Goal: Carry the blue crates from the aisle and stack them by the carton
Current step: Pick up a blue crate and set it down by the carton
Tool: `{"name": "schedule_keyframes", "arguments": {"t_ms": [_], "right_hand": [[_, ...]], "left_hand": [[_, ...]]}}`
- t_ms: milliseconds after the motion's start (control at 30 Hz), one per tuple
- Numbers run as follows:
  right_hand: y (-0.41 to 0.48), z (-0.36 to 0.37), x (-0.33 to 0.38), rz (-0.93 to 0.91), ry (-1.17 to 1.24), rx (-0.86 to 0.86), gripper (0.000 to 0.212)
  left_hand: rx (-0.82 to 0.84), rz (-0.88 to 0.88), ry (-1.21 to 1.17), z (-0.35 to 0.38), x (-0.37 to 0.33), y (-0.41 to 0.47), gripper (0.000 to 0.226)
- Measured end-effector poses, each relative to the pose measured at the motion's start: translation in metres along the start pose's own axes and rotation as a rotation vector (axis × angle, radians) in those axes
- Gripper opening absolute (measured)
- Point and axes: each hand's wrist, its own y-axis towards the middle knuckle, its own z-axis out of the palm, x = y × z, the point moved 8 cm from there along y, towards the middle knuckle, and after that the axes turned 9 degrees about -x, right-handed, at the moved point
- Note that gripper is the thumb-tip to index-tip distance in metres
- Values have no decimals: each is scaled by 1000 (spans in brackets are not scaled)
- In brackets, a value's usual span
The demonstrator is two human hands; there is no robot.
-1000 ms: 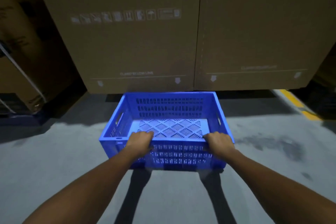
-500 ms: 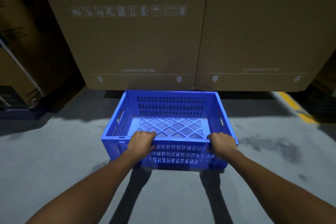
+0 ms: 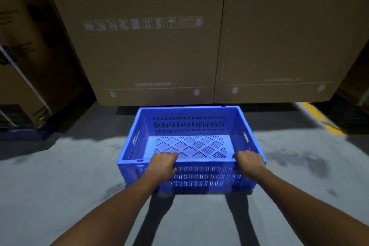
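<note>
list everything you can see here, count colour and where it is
blue crate: one, blue slotted plastic, empty, centre of view, just in front of the big cartons
large cartons: two side by side, brown cardboard with pale handling symbols and a "clamp below line" mark, filling the top of the view behind the crate
strapped carton: one, brown with a pale strap across it, far left
floor: grey concrete with a dark stain to the right of the crate
floor line: one, yellow, on the floor at right
left hand: gripping the crate's near rim, left of middle
right hand: gripping the near rim by the right corner
</note>
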Motion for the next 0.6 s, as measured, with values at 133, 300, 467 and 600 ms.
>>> {"name": "schedule_keyframes", "arguments": {"t_ms": [133,300,467,600], "right_hand": [[-11,0,2,3,-18,3,32],[-21,-21,3,-14,-34,10,37],[-46,-134,18,-59,63,-101,69],[-74,-290,30,-93,169,-215,74]], "left_hand": [[30,-8,8,-1,-1,-4,28],[161,-43,-72,-11,-6,-14,35],[162,84,-66,-113,-21,-38,45],[48,149,-73,-281,-20,-31,40]]}}
